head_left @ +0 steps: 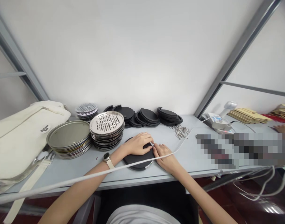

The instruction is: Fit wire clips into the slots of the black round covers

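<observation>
**benchlurker:** ok what's on the grey table (86, 168)? Biggest first pls.

**diskfan:** Far left, a cream canvas bag (18, 133). Right of it a stack of plain metal trays (69, 138), then a stack of perforated steel discs (107, 129). Behind those, black round lids (147, 117) in overlapping piles along the wall. A white cable (86, 178) runs across the near edge.

**benchlurker:** and the hands?

**diskfan:** One black disc (137, 157) lies flat at the near middle. Left hand (137, 143) rests palm-down on top, fingers loosely curled. Right hand (164, 154) sits at its right rim, fingertips pinched at the edge; can't tell what they grip. Tiny metal clips (179, 131) lie further back right.
</observation>
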A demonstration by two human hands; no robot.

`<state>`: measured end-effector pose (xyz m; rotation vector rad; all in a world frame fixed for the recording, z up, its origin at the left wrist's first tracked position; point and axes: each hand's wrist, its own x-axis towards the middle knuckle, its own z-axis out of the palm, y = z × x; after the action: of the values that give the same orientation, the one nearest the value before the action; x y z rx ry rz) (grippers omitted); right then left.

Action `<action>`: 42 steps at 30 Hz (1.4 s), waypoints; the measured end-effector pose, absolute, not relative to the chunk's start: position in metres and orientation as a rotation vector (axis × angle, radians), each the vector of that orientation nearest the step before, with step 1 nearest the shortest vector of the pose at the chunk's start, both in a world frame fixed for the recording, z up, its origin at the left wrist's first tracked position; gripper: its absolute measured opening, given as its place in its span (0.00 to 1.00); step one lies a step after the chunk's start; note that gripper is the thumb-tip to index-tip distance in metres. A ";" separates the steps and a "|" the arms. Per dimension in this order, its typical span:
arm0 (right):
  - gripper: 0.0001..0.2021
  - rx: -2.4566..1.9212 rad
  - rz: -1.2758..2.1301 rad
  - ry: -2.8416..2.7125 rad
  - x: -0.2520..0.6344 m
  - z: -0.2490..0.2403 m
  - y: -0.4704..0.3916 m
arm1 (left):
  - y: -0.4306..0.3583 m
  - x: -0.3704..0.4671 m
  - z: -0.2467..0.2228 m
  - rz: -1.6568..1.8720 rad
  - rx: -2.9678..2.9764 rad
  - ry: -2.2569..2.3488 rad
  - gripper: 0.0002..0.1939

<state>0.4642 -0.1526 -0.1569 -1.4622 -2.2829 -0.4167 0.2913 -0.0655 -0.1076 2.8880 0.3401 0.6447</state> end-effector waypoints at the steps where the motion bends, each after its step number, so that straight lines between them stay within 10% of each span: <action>1: 0.13 -1.485 -0.377 -2.264 0.464 -0.156 -0.153 | -0.065 0.291 -0.107 0.640 2.881 0.330 0.05; 42: 0.10 -1.528 -0.227 -2.200 0.460 -0.148 -0.156 | -0.062 0.292 -0.107 0.515 2.731 0.381 0.06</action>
<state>0.4597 -0.1557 -0.1481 -1.5276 -2.1998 -0.2265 0.2920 -0.0617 -0.1069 2.7308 0.3812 0.5150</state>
